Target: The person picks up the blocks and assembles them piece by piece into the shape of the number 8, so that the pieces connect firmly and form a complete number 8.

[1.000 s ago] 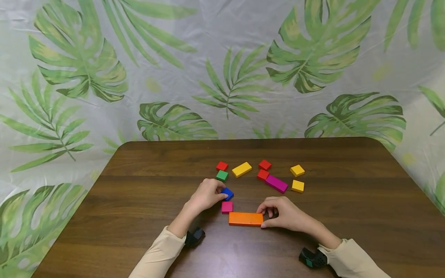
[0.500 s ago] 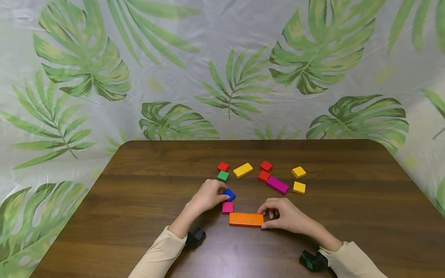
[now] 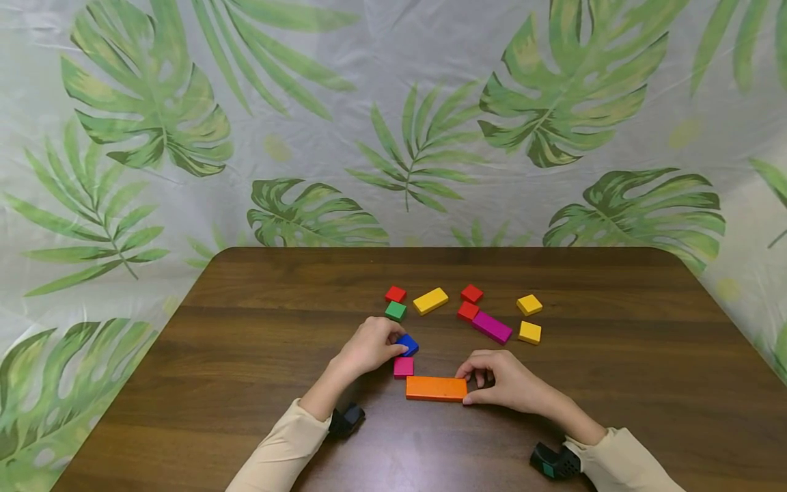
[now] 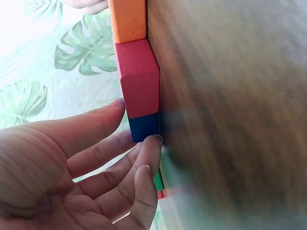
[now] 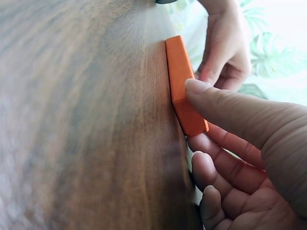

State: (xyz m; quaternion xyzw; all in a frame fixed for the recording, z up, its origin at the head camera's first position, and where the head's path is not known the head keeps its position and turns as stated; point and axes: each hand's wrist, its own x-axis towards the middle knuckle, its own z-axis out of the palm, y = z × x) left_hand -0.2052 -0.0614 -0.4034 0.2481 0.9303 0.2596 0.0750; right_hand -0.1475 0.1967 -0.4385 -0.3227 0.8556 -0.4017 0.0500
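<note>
Left hand (image 3: 367,344) pinches blue block (image 3: 408,345), just beyond pink block (image 3: 403,367). Right hand (image 3: 501,379) grips orange block (image 3: 436,389), nearside of pink, by the end away from it; likely steadying both against shifting.

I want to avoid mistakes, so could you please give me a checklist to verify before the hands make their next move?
1. Left hand holding the blue block: ok.
2. Right hand gripping the right end of the orange block: ok.
3. Blue block squarely aligned with the pink block: not ok, it sits turned.
4. Left hand not touching the pink block: cannot tell.
5. Purple block clear of the right hand: ok.
</note>
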